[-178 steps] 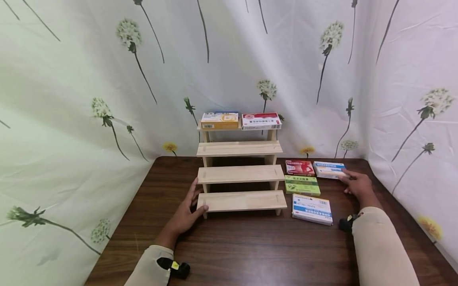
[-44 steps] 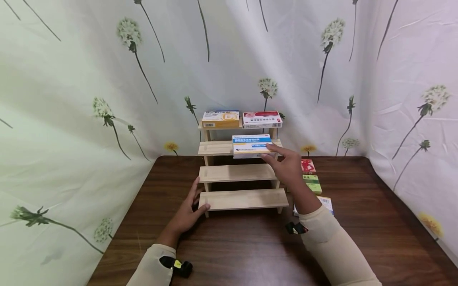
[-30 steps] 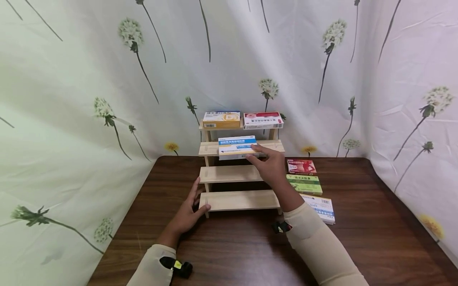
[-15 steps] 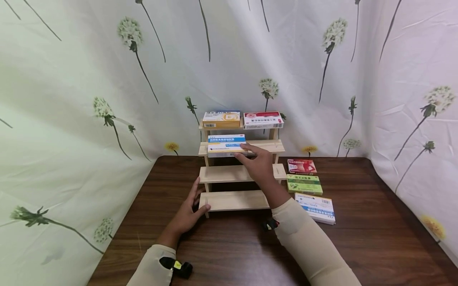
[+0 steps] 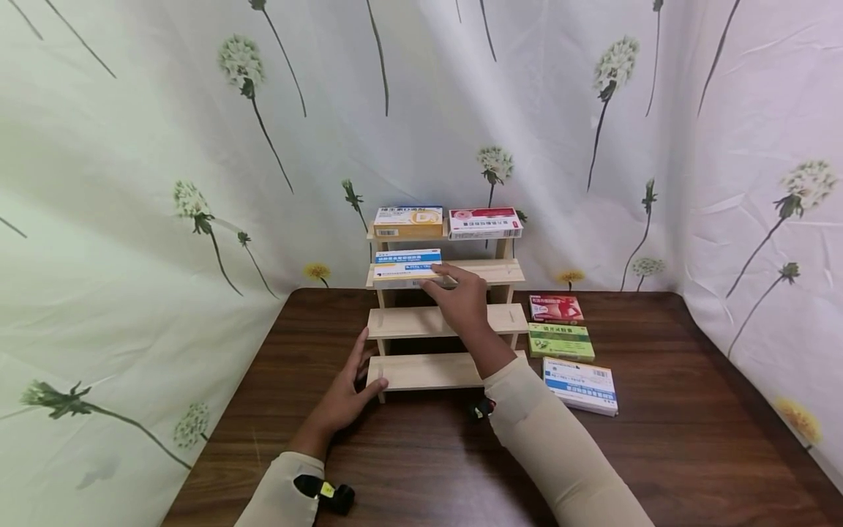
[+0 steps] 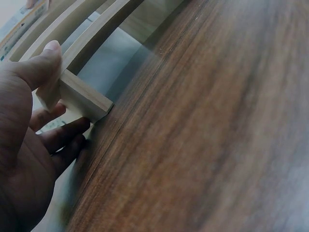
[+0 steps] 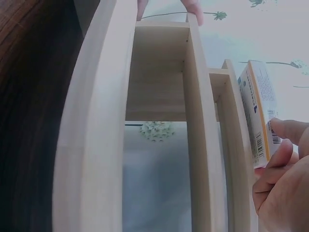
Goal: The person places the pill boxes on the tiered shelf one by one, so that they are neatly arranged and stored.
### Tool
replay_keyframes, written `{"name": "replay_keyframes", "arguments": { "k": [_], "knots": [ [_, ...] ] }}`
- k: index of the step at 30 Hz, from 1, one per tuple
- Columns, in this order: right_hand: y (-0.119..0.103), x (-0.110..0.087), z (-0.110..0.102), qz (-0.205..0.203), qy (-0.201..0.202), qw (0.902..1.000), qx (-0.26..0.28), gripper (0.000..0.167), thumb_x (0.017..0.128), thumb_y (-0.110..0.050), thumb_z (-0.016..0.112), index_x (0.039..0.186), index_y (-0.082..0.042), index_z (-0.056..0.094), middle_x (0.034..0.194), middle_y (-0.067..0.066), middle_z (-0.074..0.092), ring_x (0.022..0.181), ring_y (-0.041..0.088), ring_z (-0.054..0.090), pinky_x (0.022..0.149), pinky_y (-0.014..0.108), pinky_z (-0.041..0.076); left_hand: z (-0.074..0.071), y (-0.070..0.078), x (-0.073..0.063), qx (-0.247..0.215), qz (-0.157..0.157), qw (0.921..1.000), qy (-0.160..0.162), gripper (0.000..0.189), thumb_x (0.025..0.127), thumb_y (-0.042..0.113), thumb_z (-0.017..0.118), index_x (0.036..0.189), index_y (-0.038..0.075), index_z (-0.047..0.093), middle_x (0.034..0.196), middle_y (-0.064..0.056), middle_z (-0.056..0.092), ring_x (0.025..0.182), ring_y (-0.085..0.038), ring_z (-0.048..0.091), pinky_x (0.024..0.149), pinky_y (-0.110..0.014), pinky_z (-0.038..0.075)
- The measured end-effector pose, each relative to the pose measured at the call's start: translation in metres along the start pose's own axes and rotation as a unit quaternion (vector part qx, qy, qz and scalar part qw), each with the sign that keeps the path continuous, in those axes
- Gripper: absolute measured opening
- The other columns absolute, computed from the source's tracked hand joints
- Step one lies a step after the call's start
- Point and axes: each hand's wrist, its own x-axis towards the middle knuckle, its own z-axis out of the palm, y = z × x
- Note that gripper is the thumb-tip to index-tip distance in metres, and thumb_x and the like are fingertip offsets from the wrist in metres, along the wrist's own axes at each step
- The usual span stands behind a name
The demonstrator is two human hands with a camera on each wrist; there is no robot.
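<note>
Leftward since the previous head view, the flat blue-and-white cardboard medicine box (image 5: 403, 267) has moved to the left part of the stepped pale-wood stand's (image 5: 408, 322) second tier from the top. The right hand (image 5: 464, 300) pinches its right end, fingers narrow; the left hand (image 5: 342, 395) grips the stand's lower left end. Ideally, square the box to the stand's edge and seat it flat before loosening the pinch.
</note>
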Motion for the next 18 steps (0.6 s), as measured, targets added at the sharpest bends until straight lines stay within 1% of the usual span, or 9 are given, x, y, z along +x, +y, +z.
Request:
{"name": "replay_keyframes", "arguments": {
  "k": [2,4,6,9,12,15,18],
  "knots": [
    [0.0003,-0.0004,0.0012,0.011,-0.002,0.9999,0.006,0.036,0.094,-0.025,0.089,0.128,-0.014,0.083,0.14,0.015,0.076,0.118,0.031,0.079,0.091,0.046,0.065,0.0002,0.0001,-0.0004,-0.001,0.002,1.0,0.001,0.105,0.106,0.023,0.075,0.178,0.034,-0.002,0.174,-0.028,0.036,0.157,-0.049,0.045,0.12,-0.065,0.041],
    [0.0009,-0.0007,0.0024,0.018,-0.003,0.9998,0.009,0.037,0.094,-0.026,0.089,0.129,-0.014,0.083,0.141,0.015,0.075,0.128,0.031,0.075,0.099,0.051,0.063,0.0002,0.0003,-0.0007,-0.002,0.002,1.0,0.002,0.105,0.106,0.022,0.074,0.178,0.034,-0.002,0.174,-0.027,0.036,0.157,-0.049,0.045,0.12,-0.065,0.041],
    [0.0018,-0.0006,0.0037,0.019,-0.004,0.9998,0.011,0.037,0.095,-0.026,0.088,0.13,-0.013,0.082,0.142,0.015,0.075,0.13,0.031,0.074,0.102,0.052,0.062,0.0002,-0.0006,-0.0007,-0.001,0.002,1.0,0.003,0.104,0.107,0.022,0.074,0.177,0.035,-0.002,0.175,-0.026,0.036,0.158,-0.049,0.044,0.121,-0.066,0.04],
    [0.0038,-0.0002,0.0052,0.014,-0.005,0.9999,0.0,0.038,0.095,-0.027,0.088,0.13,-0.014,0.082,0.142,0.015,0.075,0.13,0.031,0.074,0.102,0.052,0.062,0.0003,-0.001,-0.0009,0.003,0.002,1.0,0.005,0.103,0.107,0.022,0.073,0.177,0.035,-0.001,0.175,-0.026,0.035,0.158,-0.05,0.043,0.122,-0.068,0.039],
    [0.0066,0.0006,0.0069,0.003,-0.004,0.9999,-0.01,0.038,0.095,-0.026,0.088,0.131,-0.013,0.082,0.141,0.015,0.075,0.132,0.031,0.073,0.105,0.051,0.061,0.0006,-0.0014,-0.0003,0.004,0.006,1.0,0.006,0.103,0.107,0.022,0.073,0.178,0.032,-0.001,0.175,-0.027,0.035,0.158,-0.05,0.043,0.122,-0.069,0.039],
    [0.0085,0.001,0.008,-0.006,-0.003,0.9999,-0.012,0.038,0.095,-0.025,0.088,0.13,-0.012,0.082,0.14,0.015,0.076,0.136,0.033,0.07,0.108,0.052,0.059,0.0002,-0.0001,0.0001,-0.001,0.002,1.0,0.005,0.104,0.107,0.022,0.074,0.178,0.032,-0.001,0.175,-0.025,0.036,0.158,-0.048,0.043,0.122,-0.066,0.039],
    [0.0091,0.0007,0.0082,-0.01,-0.001,0.9998,-0.015,0.039,0.095,-0.024,0.088,0.131,-0.011,0.081,0.141,0.016,0.075,0.139,0.033,0.068,0.111,0.053,0.057,0.0001,0.0004,0.0004,0.0,0.002,1.0,0.004,0.105,0.106,0.021,0.075,0.178,0.029,-0.001,0.175,-0.025,0.037,0.158,-0.047,0.045,0.121,-0.064,0.041]
  ]
}}
